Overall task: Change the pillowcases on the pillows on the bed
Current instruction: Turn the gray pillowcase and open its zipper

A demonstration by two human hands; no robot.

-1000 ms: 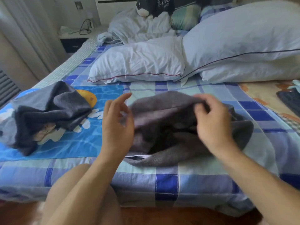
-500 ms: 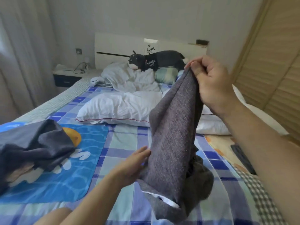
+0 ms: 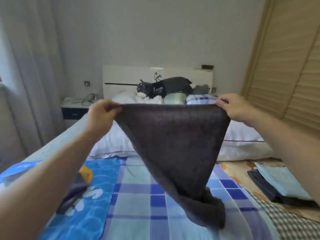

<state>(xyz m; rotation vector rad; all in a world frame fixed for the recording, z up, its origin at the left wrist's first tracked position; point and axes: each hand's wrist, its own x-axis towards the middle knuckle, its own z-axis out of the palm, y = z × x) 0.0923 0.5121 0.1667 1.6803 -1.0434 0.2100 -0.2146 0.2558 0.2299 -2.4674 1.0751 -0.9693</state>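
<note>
Half a second ago only the right hand (image 3: pixel 233 108) held the dark grey pillowcase (image 3: pixel 174 144) up while the left hand (image 3: pixel 102 113) touched it low down; now both hands are raised and the cloth is stretched wide between them. Each hand pinches one top corner with curled fingers and thumb, the left at 9 o'clock of the cloth's upper edge, the right at 3 o'clock. That edge runs taut and nearly level, and the fabric narrows downward into a rough triangle whose crumpled tail rests on the bed (image 3: pixel 138 213) at about 5 o'clock. The weave looks coarse and matte, charcoal with a faint purple cast. Under it lies a blue, teal and white checked sheet; a bright blue cartoon-print mat (image 3: pixel 83 205) sits at 8 o'clock, and folded dark and pale blue cloths (image 3: pixel 277 182) lie at 4 o'clock. Behind the pillowcase, toward 12 o'clock, two white pillows (image 3: pixel 242 144) with thin dark piping lie side by side, bare of covers. Farther back a grey plush cat (image 3: pixel 164 87) lies on bunched bedding against the white headboard (image 3: pixel 121 77). A nightstand (image 3: pixel 76 108) with cables stands at 10 o'clock beside pale curtains (image 3: pixel 22 75), and slatted wooden wardrobe doors (image 3: pixel 285 58) fill the 2 o'clock side.
</note>
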